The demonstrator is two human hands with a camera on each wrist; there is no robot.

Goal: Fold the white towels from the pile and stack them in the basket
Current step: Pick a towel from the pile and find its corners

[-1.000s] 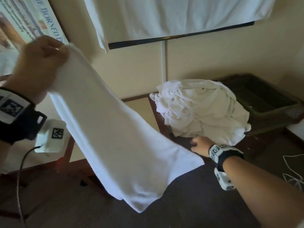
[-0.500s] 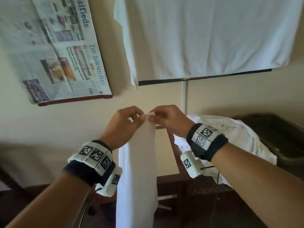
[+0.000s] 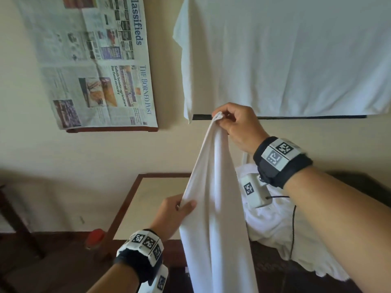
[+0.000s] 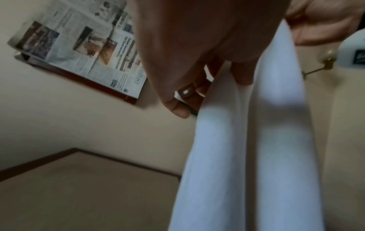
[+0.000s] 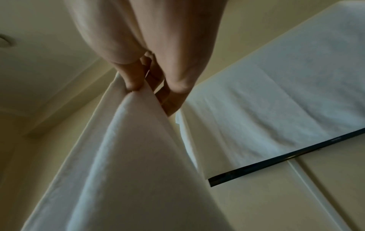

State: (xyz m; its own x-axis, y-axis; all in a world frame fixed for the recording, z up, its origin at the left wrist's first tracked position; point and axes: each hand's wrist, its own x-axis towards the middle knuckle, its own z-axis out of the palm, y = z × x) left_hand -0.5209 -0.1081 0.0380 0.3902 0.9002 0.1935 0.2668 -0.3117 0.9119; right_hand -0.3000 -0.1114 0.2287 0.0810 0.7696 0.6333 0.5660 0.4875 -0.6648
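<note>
Head view downward; wrist views close, upward

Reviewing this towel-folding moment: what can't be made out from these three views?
- Basket: only a dark shape at the head view's right edge, behind the right forearm; not identifiable.
- Held towel: its lower end is cut off by the bottom edge in every view.
- Pile of towels: largely hidden by the forearm and the held towel; count unclear.
- Left hand: its fingers behind the towel are hidden in the head view and blurred in the left wrist view.
</note>
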